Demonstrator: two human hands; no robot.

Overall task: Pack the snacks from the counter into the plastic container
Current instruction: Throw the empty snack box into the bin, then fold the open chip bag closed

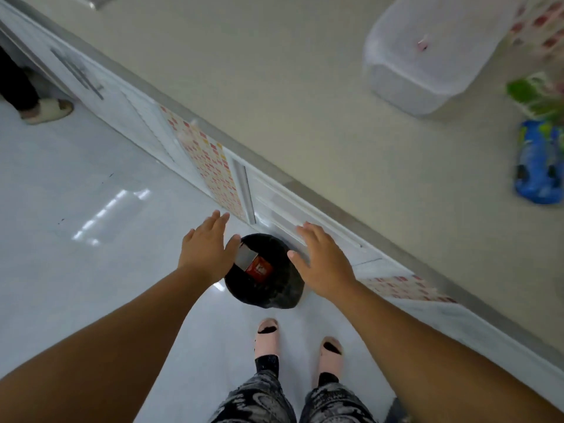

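Left hand (205,249) fingers wide, empty | right hand (323,260) same | frosted plastic container (427,53) at 1 o'clock | glossy blue snack bag (538,163), print blurred, possibly unreadable, 3 o'clock

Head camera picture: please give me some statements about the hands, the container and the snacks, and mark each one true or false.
1. Both the left hand and the right hand are open and hold nothing. True.
2. The plastic container lies on the floor beside the bin. False: it rests on the counter.
3. A blue snack packet lies on the counter near the right edge of the view. True.
4. The black bin on the floor is empty. False: a red and grey item shows inside it.
5. The right hand touches the container. False: it hovers above the bin, far from the container.
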